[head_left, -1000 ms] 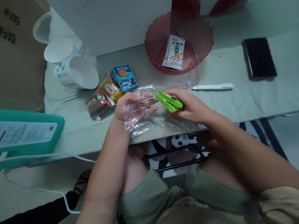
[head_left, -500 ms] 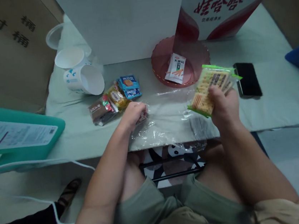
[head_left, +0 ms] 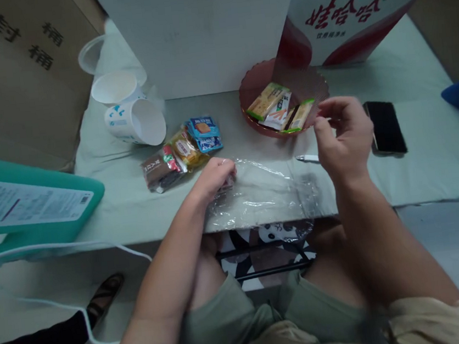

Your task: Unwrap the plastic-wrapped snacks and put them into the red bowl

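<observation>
My left hand [head_left: 217,179] is closed round the bunched end of a clear plastic bag [head_left: 256,191], which spreads across the table's front edge. Above the right side of the table, my right hand [head_left: 344,137] has curled fingers, the thumb apart from the fingertips, with nothing seen between them. Just left of it is a pink scalloped dish [head_left: 252,81]. In the dish lie two green-edged cracker packets [head_left: 269,101] and a white snack packet [head_left: 278,114] partly under them. A white pen [head_left: 307,158] lies partly hidden behind my right hand.
Left of the bag are a brown packet [head_left: 163,171], a yellow packet [head_left: 188,148] and blue biscuit packets [head_left: 204,133]. Paper cups [head_left: 118,121] lie behind them. A phone [head_left: 385,126] lies right; a green container [head_left: 50,198] stands left. Boxes [head_left: 205,31] line the back.
The cracker packets have left my right hand and now lie in the pink dish. My right hand's fingers have loosened, and the pen shows beside it. My left hand still grips the bag.
</observation>
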A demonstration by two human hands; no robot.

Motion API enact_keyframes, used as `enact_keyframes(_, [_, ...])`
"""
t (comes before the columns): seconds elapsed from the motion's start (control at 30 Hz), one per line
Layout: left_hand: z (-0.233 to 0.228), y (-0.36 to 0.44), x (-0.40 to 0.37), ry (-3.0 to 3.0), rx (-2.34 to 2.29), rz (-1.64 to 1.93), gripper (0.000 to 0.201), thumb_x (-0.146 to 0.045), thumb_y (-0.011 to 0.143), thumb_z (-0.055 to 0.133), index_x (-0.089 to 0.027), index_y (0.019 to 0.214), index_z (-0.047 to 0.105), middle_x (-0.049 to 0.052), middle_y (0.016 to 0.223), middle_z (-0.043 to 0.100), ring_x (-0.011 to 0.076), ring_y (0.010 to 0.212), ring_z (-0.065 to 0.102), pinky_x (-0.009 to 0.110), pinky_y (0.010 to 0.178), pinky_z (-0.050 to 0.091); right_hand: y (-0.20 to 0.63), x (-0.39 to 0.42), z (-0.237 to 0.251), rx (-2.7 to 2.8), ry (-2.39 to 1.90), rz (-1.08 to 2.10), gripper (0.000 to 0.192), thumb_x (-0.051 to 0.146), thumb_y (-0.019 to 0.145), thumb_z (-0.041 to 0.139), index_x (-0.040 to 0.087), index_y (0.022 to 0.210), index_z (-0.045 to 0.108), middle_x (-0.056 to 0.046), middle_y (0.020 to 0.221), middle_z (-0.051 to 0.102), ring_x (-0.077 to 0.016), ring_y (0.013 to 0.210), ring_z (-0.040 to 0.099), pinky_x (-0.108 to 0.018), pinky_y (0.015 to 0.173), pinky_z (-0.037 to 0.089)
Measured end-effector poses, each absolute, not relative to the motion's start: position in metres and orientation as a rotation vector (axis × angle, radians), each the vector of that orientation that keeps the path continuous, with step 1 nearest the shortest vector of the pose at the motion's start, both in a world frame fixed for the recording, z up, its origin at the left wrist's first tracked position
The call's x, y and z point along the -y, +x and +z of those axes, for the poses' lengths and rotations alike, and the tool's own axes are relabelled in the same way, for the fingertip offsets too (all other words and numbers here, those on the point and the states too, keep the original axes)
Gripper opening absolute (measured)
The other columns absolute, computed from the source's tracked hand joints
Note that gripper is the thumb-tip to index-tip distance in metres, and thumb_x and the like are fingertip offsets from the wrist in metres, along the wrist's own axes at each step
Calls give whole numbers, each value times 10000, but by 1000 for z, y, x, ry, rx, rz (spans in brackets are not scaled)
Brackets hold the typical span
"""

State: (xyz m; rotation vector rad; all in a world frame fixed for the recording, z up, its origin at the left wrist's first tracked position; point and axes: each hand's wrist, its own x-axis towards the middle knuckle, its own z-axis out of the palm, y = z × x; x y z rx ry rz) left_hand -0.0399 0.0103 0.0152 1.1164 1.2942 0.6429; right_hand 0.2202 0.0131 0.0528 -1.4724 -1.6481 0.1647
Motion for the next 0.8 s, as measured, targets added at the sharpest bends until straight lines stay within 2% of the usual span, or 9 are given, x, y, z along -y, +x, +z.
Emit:
enact_keyframes(0.1, [17, -38, -10, 1173, -1281, 601, 159, -277, 644, 503, -203, 503, 499, -24, 474, 427, 94, 449, 342, 274, 490, 218, 230, -71, 48, 1775, -1555, 198, 262, 309, 923, 527, 249, 1146, 651, -134, 1073, 718, -287, 990, 681, -486, 886, 553])
enact_keyframes(0.17, [17, -38, -10, 1205, -1293, 567, 168, -288, 651, 505, -203, 506, 505, -22, 471, 427, 97, 451, 352, 270, 488, 223, 233, -115, 41, 1824, -1741, 235, 313, 272, 828, 648, 198, 1130, 683, -159, 1026, 728, -339, 1003, 680, -541, 897, 538])
enact_keyframes(0.23, [17, -39, -11, 1207, -1305, 542, 170, -306, 656, 508, -203, 521, 521, -24, 466, 420, 99, 445, 350, 267, 481, 213, 228, -148, 38, 1959, -2028, 353, 618, 186, 666, 782, 147, 1270, 657, -200, 1135, 714, -404, 1092, 666, -579, 927, 528])
enact_keyframes(0.3, [17, -41, -12, 1194, -1308, 541, 170, -321, 655, 508, -201, 536, 529, -29, 464, 414, 99, 440, 347, 266, 477, 206, 219, -165, 38, 2060, -2106, 452, 964, 132, 554, 858, 146, 1464, 539, -213, 1265, 678, -414, 1167, 648, -559, 978, 523])
enact_keyframes(0.4, [19, -44, -11, 1167, -1286, 557, 167, -327, 654, 509, -199, 546, 507, -36, 474, 414, 95, 448, 342, 267, 481, 204, 205, -169, 44, 2133, -2084, 599, 1222, 199, 569, 916, 164, 1623, 299, -195, 1346, 635, -356, 1223, 637, -488, 1049, 504])
enact_keyframes(0.47, [20, -45, -10, 1161, -1251, 576, 170, -322, 661, 509, -198, 548, 484, -38, 487, 413, 91, 459, 342, 266, 494, 216, 202, -166, 49, 2103, -2104, 628, 1246, 252, 599, 931, 150, 1634, 245, -205, 1395, 587, -343, 1280, 599, -473, 1091, 473])
enact_keyframes(0.57, [21, -45, -10, 1167, -1209, 591, 175, -304, 674, 498, -200, 540, 456, -39, 490, 391, 91, 467, 339, 272, 509, 222, 203, -162, 57, 1985, -2111, 540, 1198, 229, 584, 950, 155, 1599, 318, -221, 1465, 499, -357, 1354, 513, -490, 1138, 420])
enact_keyframes(0.7, [21, -45, -11, 1152, -1198, 613, 178, -269, 698, 494, -201, 542, 444, -43, 485, 360, 94, 468, 340, 285, 515, 208, 206, -156, 77, 1823, -1986, 359, 1011, 100, 618, 919, 211, 1503, 444, -175, 1413, 497, -321, 1284, 524, -480, 1147, 408])
enact_keyframes(0.8, [23, -45, -8, 1151, -1212, 623, 215, -234, 725, 505, -203, 537, 407, -44, 487, 341, 89, 466, 321, 292, 518, 193, 205, -149, 99, 1830, -1715, 283, 837, 214, 707, 895, 264, 1431, 477, -135, 1343, 509, -323, 1303, 522, -452, 1090, 473])
